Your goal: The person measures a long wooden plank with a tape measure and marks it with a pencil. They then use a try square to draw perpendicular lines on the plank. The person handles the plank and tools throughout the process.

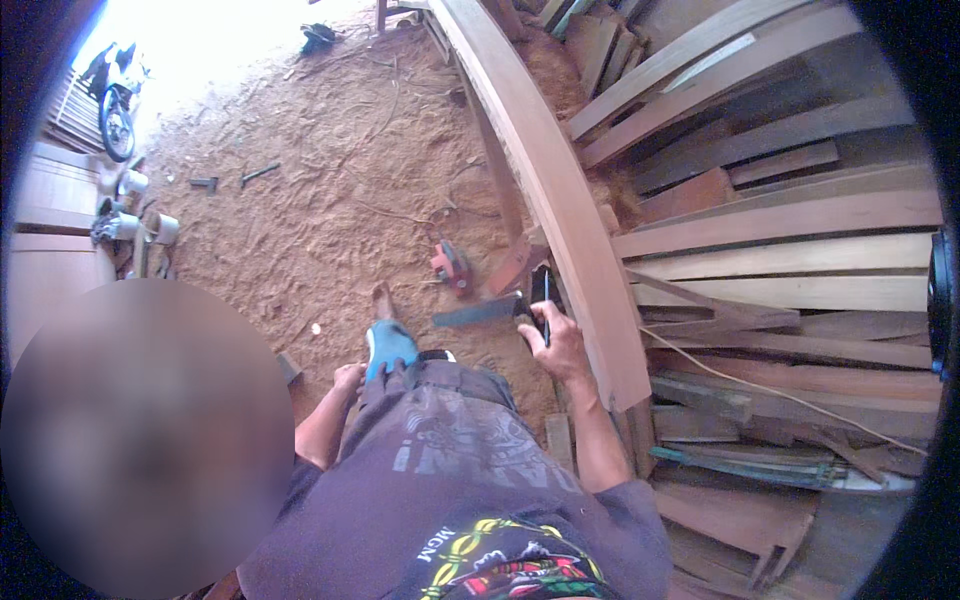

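Note:
My right hand (563, 345) is closed round the black handle (527, 318) of a handsaw. Its dark bluish blade (470, 313) points left, above the sawdust floor and slightly blurred. Just right of that hand runs a long, thick wooden beam (575, 215), raised on supports, its near end beside my forearm. My left hand (350, 378) is low by my dark clothing, with the fingers curled in; whatever may be in them is hidden. A red power tool (450, 268) lies on the ground beyond the saw, its cord trailing off.
Stacked boards (780, 225) fill the right side, with a pale cord (780, 390) across them. Sawdust (290, 220) covers the floor, where a hammer-like tool (205, 183) and a dark bar (260, 173) lie. Buckets (160, 228) and a motorbike (117, 110) stand left. A blurred patch hides the lower left.

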Demonstrator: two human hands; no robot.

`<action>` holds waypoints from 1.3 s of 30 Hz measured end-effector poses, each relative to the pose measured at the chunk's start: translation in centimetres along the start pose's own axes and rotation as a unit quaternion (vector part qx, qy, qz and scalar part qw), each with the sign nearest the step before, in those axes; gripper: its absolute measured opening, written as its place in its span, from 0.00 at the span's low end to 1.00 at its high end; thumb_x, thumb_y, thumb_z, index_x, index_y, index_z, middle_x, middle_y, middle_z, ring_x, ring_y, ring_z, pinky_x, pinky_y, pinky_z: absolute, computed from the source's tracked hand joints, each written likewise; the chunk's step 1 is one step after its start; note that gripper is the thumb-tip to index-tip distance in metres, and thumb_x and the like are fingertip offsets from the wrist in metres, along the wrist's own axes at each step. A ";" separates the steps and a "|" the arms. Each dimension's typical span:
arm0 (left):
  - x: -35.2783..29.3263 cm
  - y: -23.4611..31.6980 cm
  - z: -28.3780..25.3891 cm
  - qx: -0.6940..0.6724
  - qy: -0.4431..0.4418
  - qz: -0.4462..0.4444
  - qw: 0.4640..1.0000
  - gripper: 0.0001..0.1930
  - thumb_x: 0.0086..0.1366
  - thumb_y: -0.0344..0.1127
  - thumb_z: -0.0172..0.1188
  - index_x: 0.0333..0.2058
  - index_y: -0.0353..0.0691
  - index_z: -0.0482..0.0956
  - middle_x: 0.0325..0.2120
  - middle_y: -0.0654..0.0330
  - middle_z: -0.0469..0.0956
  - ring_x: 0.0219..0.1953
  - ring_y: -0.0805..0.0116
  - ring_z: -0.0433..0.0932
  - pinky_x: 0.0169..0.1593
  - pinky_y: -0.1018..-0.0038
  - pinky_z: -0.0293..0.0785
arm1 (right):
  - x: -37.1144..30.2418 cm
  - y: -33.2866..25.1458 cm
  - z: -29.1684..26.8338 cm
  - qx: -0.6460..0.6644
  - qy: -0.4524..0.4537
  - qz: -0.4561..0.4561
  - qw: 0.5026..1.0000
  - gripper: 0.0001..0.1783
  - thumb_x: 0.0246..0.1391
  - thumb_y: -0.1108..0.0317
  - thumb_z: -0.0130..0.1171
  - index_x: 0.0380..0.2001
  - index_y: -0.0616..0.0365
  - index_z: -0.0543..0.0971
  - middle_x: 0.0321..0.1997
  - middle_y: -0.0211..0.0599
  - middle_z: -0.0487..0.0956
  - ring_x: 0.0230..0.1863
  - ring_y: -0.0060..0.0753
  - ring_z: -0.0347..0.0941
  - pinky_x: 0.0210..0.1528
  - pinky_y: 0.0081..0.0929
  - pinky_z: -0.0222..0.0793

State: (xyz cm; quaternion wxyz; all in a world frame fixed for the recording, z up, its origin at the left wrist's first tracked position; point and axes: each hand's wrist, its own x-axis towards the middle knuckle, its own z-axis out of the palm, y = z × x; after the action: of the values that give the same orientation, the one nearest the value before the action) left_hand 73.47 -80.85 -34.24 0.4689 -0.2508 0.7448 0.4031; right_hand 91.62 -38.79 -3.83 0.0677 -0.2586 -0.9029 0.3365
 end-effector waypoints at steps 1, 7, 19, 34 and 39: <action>1.7 0.0 -0.4 0.044 -0.012 0.022 0.999 0.08 0.69 0.35 0.66 0.42 0.39 0.86 0.25 0.61 0.83 0.27 0.73 0.79 0.28 0.74 0.74 | 2.6 -0.5 0.4 -0.006 0.009 0.009 1.000 0.20 0.57 0.63 0.73 0.49 0.58 0.78 0.40 0.51 0.86 0.42 0.57 0.85 0.47 0.48 0.81; 8.5 5.3 -4.5 -0.140 -0.024 0.031 0.989 0.10 0.71 0.39 0.65 0.45 0.41 0.84 0.31 0.62 0.83 0.30 0.74 0.80 0.33 0.73 0.77 | 13.8 -2.6 3.7 0.007 0.043 0.108 0.993 0.18 0.57 0.64 0.74 0.47 0.58 0.80 0.34 0.39 0.84 0.37 0.36 0.83 0.41 0.38 0.79; 15.0 18.7 -7.9 -0.244 -0.057 0.062 0.966 0.13 0.73 0.39 0.65 0.53 0.45 0.81 0.39 0.66 0.84 0.36 0.74 0.83 0.35 0.75 0.79 | 21.8 -3.9 0.9 -0.071 0.078 0.145 0.984 0.13 0.58 0.70 0.72 0.43 0.59 0.79 0.33 0.34 0.86 0.33 0.25 0.81 0.38 0.31 0.79; 14.4 21.0 -2.6 -0.115 -0.093 0.027 0.989 0.14 0.72 0.41 0.65 0.52 0.41 0.82 0.39 0.61 0.84 0.33 0.70 0.83 0.32 0.75 0.76 | 30.3 -1.4 -0.6 -0.114 0.134 0.046 0.983 0.14 0.58 0.68 0.72 0.44 0.59 0.79 0.33 0.40 0.86 0.34 0.33 0.85 0.37 0.35 0.80; 13.5 29.0 0.5 -0.129 -0.089 0.106 0.982 0.20 0.74 0.43 0.65 0.58 0.41 0.81 0.44 0.61 0.85 0.39 0.70 0.84 0.39 0.72 0.79 | 35.6 0.6 -1.3 -0.148 0.109 -0.007 0.983 0.15 0.58 0.68 0.72 0.44 0.59 0.78 0.33 0.45 0.85 0.35 0.42 0.85 0.39 0.41 0.79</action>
State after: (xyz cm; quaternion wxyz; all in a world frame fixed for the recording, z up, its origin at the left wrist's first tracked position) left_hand 46.07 -64.49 -35.92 0.4521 -0.1919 0.6640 0.5638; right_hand 61.73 -19.42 -5.01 0.1287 -0.2947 -0.9318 0.1686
